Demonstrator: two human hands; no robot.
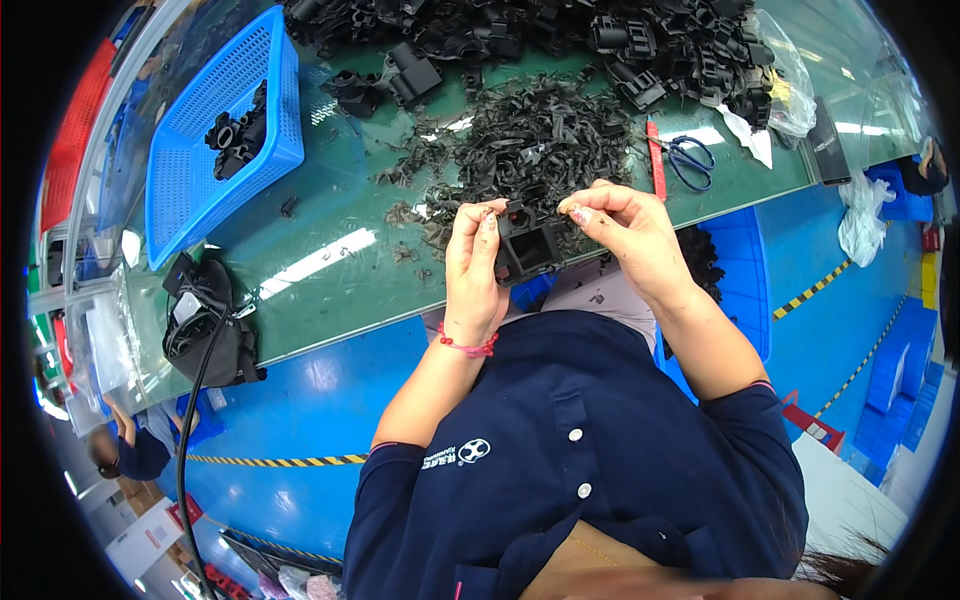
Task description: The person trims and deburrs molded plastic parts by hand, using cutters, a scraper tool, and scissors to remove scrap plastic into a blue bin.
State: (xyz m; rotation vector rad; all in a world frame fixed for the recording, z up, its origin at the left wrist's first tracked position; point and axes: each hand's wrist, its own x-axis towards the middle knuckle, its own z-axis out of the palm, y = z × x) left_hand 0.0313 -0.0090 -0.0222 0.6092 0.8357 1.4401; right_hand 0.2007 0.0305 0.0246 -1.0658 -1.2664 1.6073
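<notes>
My left hand (pixel 473 262) and my right hand (pixel 627 232) together hold a black square plastic part (pixel 527 250) with a hollow middle, just above the near edge of the green table (pixel 330 240). Fingertips of both hands pinch at its upper rim. Behind the part lies a heap of thin black plastic trimmings (pixel 520 140). A red bead bracelet circles my left wrist.
A blue mesh basket (pixel 195 150) with a few black parts stands at the left. Many black moulded parts (pixel 560 35) are piled along the far edge. Blue-handled scissors (pixel 688 160) and a red strip lie right of the trimmings. A black bag (pixel 205 325) sits on the near left corner.
</notes>
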